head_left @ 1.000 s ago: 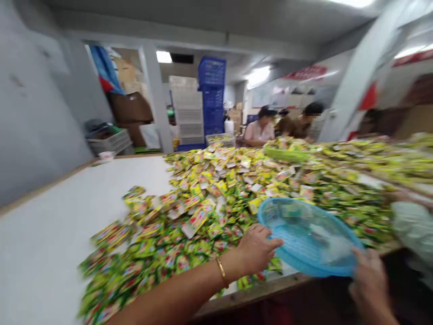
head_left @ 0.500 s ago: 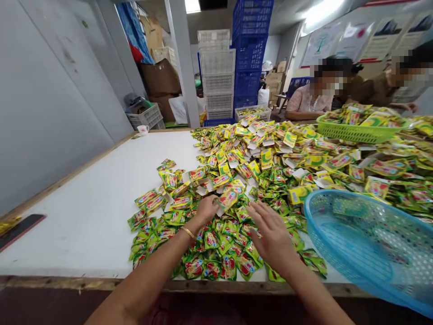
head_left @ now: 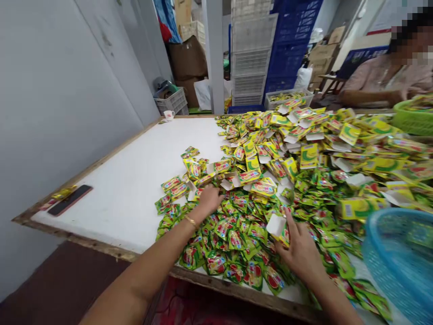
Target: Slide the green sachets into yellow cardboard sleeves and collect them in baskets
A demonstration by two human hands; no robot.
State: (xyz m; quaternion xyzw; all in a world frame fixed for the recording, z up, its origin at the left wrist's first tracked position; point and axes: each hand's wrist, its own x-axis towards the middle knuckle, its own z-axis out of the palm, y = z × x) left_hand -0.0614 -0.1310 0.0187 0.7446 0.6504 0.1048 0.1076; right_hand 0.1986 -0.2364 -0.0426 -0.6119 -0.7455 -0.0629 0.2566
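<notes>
My right hand [head_left: 301, 246] grips a small yellow-green carton [head_left: 277, 226] between thumb and fingers; its white open end points up and to the left. My left hand [head_left: 209, 199], with a bangle at the wrist, is curled down at the edge of the green sachets [head_left: 235, 239], beside several cartons. Its fingertips are partly hidden, and I cannot make out what is in them. Green sachets with red fruit pictures lie heaped under and between both hands. Just beyond them is a pile of yellow cartons [head_left: 264, 186], some with white flaps open.
A blue plastic basket [head_left: 375, 253] stands at the right. A phone [head_left: 70, 200] lies near the table's left corner and a cup [head_left: 168, 115] at the far edge. A person [head_left: 372, 83] sits across the table by a green basket [head_left: 414, 122]. Stacked crates [head_left: 252, 63] stand behind.
The view has turned left. My right hand, earlier open with fingers spread, now holds a carton. My left hand has moved away from the carton it was touching, toward the sachets at the left.
</notes>
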